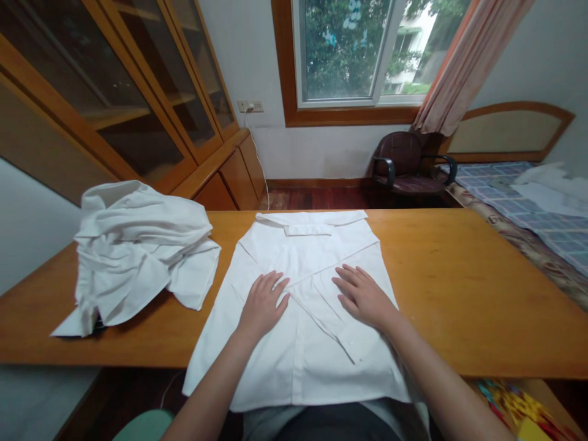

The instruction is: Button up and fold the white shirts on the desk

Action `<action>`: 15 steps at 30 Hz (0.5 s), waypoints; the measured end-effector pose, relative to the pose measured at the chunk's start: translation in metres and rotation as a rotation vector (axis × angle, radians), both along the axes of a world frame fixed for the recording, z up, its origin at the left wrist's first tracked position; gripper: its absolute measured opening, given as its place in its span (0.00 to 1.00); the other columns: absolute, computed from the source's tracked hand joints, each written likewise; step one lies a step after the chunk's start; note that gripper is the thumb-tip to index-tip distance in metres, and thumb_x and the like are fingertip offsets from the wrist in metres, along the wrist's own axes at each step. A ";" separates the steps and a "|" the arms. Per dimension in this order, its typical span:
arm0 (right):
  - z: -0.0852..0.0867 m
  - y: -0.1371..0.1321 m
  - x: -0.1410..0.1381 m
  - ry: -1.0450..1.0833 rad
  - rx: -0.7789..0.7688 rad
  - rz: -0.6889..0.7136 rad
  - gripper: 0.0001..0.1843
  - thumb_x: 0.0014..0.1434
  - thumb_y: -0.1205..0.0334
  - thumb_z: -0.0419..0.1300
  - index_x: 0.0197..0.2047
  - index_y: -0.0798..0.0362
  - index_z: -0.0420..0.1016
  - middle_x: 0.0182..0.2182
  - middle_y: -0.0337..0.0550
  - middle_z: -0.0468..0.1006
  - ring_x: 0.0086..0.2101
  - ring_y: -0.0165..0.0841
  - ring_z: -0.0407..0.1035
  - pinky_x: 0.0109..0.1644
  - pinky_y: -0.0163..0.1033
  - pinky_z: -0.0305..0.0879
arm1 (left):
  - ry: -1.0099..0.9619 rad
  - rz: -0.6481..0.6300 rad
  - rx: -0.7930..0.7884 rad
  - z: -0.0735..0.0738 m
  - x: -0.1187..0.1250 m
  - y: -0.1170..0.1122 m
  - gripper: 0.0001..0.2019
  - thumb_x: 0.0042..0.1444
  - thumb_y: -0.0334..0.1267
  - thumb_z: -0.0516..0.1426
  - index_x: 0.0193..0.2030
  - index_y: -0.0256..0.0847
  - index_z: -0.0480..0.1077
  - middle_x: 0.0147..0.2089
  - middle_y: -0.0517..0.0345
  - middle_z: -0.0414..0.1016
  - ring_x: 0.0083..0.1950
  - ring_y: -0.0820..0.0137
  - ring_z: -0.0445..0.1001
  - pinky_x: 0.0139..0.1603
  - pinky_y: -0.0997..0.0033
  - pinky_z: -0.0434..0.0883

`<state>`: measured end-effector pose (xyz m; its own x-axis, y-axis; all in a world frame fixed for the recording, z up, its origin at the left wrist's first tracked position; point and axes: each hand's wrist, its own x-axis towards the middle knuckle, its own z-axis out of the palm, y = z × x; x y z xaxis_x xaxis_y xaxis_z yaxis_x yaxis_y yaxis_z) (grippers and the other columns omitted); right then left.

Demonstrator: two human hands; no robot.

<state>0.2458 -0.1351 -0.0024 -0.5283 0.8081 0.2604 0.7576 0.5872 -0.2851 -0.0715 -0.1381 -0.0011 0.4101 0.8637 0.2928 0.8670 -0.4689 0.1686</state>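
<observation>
A white shirt (321, 367) lies spread on the wooden table, its collar (312, 219) at the far edge and its hem hanging over the near edge. One sleeve (331, 312) is folded across the front, with the cuff pointing down toward the hem. My left hand (265, 300) rests flat on the middle left of the shirt, fingers spread. On the folded sleeve side, my right hand (361, 294) also lies flat with its fingers apart. Neither hand grips the cloth. A crumpled pile of white cloth (142, 245) sits to the left of the shirt.
The wooden table (468, 288) extends to the right of the shirt. Beyond it are a glass-door cabinet (151, 92), an office chair (408, 162) and a bed (519, 202) with white cloth on it. A green stool (143, 425) is below the near edge.
</observation>
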 end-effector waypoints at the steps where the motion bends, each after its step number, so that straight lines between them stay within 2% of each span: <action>1: 0.001 0.000 0.000 -0.006 -0.002 0.002 0.24 0.64 0.59 0.57 0.62 0.48 0.70 0.64 0.50 0.66 0.66 0.47 0.56 0.68 0.60 0.52 | 0.002 0.003 0.003 0.000 0.001 0.000 0.18 0.65 0.40 0.52 0.59 0.44 0.70 0.62 0.47 0.71 0.66 0.55 0.65 0.70 0.46 0.59; 4: 0.002 -0.005 0.002 -0.019 -0.013 0.022 0.24 0.64 0.59 0.57 0.63 0.47 0.70 0.65 0.49 0.65 0.66 0.47 0.55 0.68 0.60 0.52 | 0.009 0.013 0.010 0.000 0.001 -0.006 0.16 0.64 0.40 0.52 0.57 0.43 0.71 0.58 0.47 0.73 0.62 0.55 0.67 0.68 0.46 0.61; 7: 0.004 -0.018 0.006 -0.029 -0.021 0.045 0.25 0.64 0.59 0.56 0.64 0.45 0.68 0.66 0.47 0.63 0.66 0.47 0.54 0.69 0.60 0.51 | 0.005 0.016 0.018 -0.002 0.002 -0.023 0.16 0.63 0.40 0.53 0.57 0.45 0.71 0.56 0.47 0.73 0.61 0.55 0.68 0.67 0.45 0.62; 12: 0.011 -0.052 0.013 -0.074 -0.058 0.086 0.27 0.63 0.59 0.57 0.66 0.44 0.66 0.68 0.46 0.60 0.67 0.47 0.52 0.68 0.61 0.52 | -0.017 0.012 0.039 -0.004 0.006 -0.070 0.18 0.60 0.38 0.55 0.57 0.47 0.70 0.56 0.48 0.74 0.61 0.53 0.68 0.66 0.43 0.63; 15: 0.023 -0.074 0.018 -0.070 -0.099 0.112 0.25 0.63 0.55 0.58 0.63 0.44 0.69 0.65 0.48 0.66 0.62 0.48 0.61 0.65 0.59 0.58 | -0.064 -0.025 0.022 0.005 0.006 -0.097 0.15 0.58 0.38 0.56 0.52 0.48 0.72 0.51 0.49 0.76 0.55 0.54 0.72 0.62 0.42 0.67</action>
<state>0.2637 -0.2087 0.0208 -0.6309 0.7629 0.1412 0.7090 0.6409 -0.2944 -0.0658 -0.2355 0.0042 0.4114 0.8465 0.3380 0.8426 -0.4946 0.2130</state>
